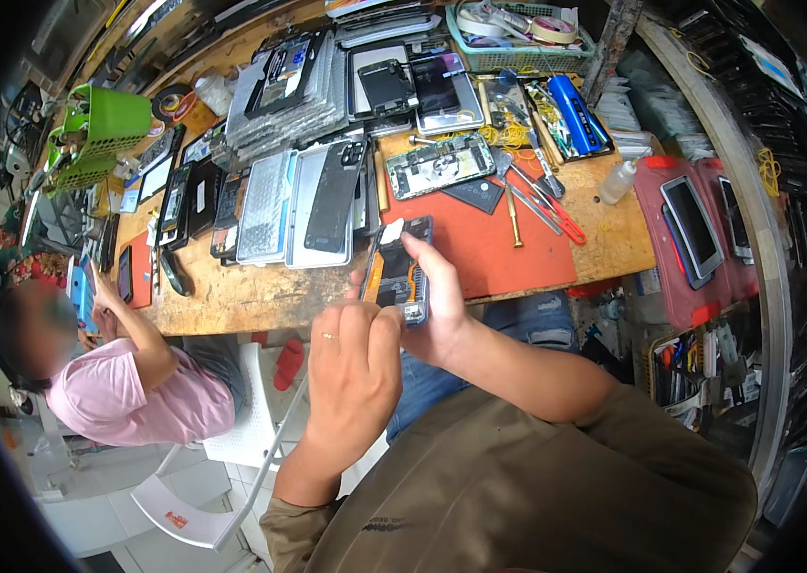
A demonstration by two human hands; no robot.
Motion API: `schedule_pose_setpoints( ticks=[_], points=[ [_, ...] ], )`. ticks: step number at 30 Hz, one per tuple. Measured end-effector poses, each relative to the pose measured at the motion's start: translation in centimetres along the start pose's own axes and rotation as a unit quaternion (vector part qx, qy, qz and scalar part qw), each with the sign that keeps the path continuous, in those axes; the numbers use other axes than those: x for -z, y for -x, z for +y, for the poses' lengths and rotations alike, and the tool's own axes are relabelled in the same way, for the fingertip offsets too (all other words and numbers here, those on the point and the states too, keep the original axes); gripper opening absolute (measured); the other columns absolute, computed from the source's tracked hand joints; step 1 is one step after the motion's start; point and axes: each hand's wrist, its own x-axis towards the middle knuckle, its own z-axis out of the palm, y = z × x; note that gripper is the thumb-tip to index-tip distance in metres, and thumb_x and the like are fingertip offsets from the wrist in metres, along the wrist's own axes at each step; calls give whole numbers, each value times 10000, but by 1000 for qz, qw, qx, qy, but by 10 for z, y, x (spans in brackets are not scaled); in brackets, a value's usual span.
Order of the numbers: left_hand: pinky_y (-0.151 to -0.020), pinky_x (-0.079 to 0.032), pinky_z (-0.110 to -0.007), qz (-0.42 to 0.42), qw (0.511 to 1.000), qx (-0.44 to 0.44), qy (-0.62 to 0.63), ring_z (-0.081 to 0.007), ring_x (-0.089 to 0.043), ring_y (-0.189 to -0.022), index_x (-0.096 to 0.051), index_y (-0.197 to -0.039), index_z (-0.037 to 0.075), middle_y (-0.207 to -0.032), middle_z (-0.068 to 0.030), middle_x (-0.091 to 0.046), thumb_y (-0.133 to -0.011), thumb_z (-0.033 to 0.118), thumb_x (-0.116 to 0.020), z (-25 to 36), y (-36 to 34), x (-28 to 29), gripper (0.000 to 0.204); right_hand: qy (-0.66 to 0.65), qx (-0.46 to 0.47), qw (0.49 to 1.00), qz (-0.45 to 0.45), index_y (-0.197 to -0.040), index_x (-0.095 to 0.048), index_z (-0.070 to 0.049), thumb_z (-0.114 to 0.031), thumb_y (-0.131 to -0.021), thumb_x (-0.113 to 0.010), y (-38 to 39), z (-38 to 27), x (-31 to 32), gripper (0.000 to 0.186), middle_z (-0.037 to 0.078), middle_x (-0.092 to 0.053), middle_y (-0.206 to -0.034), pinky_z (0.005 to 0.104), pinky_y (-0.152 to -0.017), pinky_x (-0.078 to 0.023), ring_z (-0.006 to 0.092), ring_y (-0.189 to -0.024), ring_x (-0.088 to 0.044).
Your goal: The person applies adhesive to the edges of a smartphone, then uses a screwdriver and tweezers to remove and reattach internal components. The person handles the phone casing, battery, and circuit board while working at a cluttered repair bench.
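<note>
An opened smartphone [398,272], its back cover off and an orange flex cable showing inside, is held over the bench's front edge. My right hand [441,306] grips it along its right side, thumb lying across the upper part. At the phone's lower left edge is my left hand [356,368], a ring on one finger. Its fingers are curled against the phone; the fingertips, and anything pinched in them, are hidden. Beyond the phone, an orange-red work mat [508,253] carries another opened phone [442,164], a dark flat battery [476,195], a brass-coloured screwdriver [515,218] and red-handled tweezers [565,225].
Left of the mat, a dark phone panel [335,196] lies in a white tray [308,250]. Stacked trays [289,119], a green basket [518,59] and a blue cylinder [570,105] stand behind. A person in pink [136,396] works at the left beside a white chair [188,511].
</note>
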Motion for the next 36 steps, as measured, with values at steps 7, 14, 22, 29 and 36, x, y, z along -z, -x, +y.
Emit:
schedule_pose_setpoints(
  ticks=[7,14,22,29,36],
  points=[
    [-805,-491,-454,54,996,-31,66,-345,-590,-910,-590,-1092,17,-1003,-160,-576,-801,-95,-661,-14,-7,-12,319,-2,87,994,63,-1072,-579,-63,-546,-1093,-488,-4,-21,-21,491,152,-691,-939,453,-798,-603,298,-808,-719],
    [-796,-508,-471,126,982,-65,127,-369,-591,-875,-554,-1035,15,-950,-162,-566,-841,-114,-663,-33,-46,-36,257,-18,145,988,51,-1082,-539,-60,-582,-1094,-463,-24,-48,-19,528,152,-665,-937,466,-816,-597,319,-844,-705],
    [-844,-522,-430,116,963,-3,245,-344,-633,-898,-645,-1027,-9,-952,-150,-626,-904,-20,-745,-37,-43,-50,159,76,142,986,53,-1102,-632,-51,-543,-1073,-524,-39,-46,9,505,117,-722,-947,387,-779,-593,241,-836,-726],
    [-832,-515,-405,-7,944,-135,301,-315,-648,-882,-717,-960,14,-896,-116,-671,-868,8,-763,-35,-61,-51,102,125,119,984,-46,-1073,-689,-29,-463,-1093,-559,6,-66,34,453,90,-732,-943,327,-760,-600,170,-839,-738],
    [-755,-564,-353,48,971,-12,233,-248,-761,-794,-758,-1062,-9,-879,-166,-774,-1008,149,-710,-49,-224,-140,174,292,287,912,7,-1256,-610,21,-358,-1082,-552,57,-120,83,420,166,-717,-1062,382,-763,-646,234,-875,-761]
  ],
)
